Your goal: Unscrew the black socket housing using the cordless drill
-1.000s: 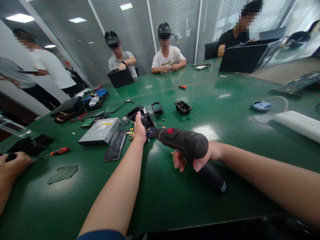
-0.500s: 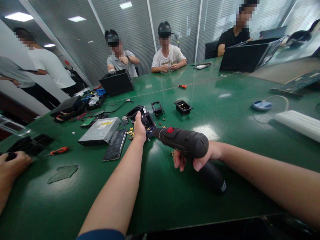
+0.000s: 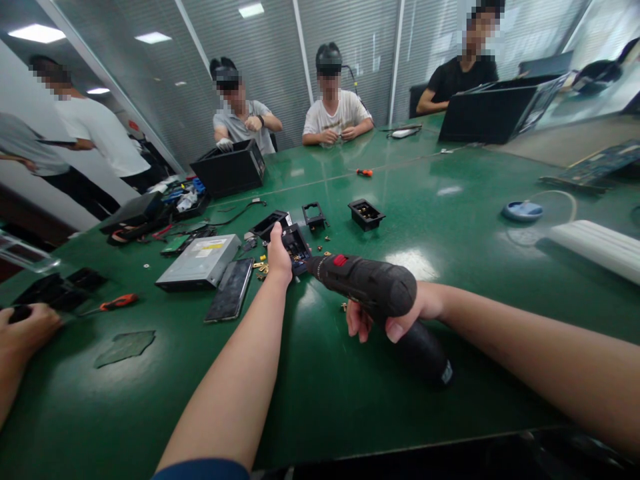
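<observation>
My left hand [image 3: 280, 255] is closed on a black plastic socket box [image 3: 297, 248] with small metal parts inside, tilted so its open face turns to the right. My right hand [image 3: 383, 320] wraps round the grip of a black cordless drill [image 3: 367, 280] with a red switch on top. The drill's nose points left and meets the lower right edge of the box; whether the bit touches a screw is hidden. Loose brass pieces [image 3: 260, 268] lie by my left hand. Beyond are a black frame [image 3: 314, 217] and another black socket box [image 3: 367, 215].
An optical drive [image 3: 201, 261] and a phone [image 3: 230, 290] lie left of my forearm. An orange screwdriver [image 3: 119, 303] is farther left, near another person's hand [image 3: 35, 327]. Across the green table [image 3: 480, 267], co-workers sit by black computer cases [image 3: 233, 170]. A white strip [image 3: 600, 247] lies right.
My hands, the drill and the box hold nearly the same pose. Across the table, the co-worker at left has shifted the black case slightly left, and the one at right leans left.
</observation>
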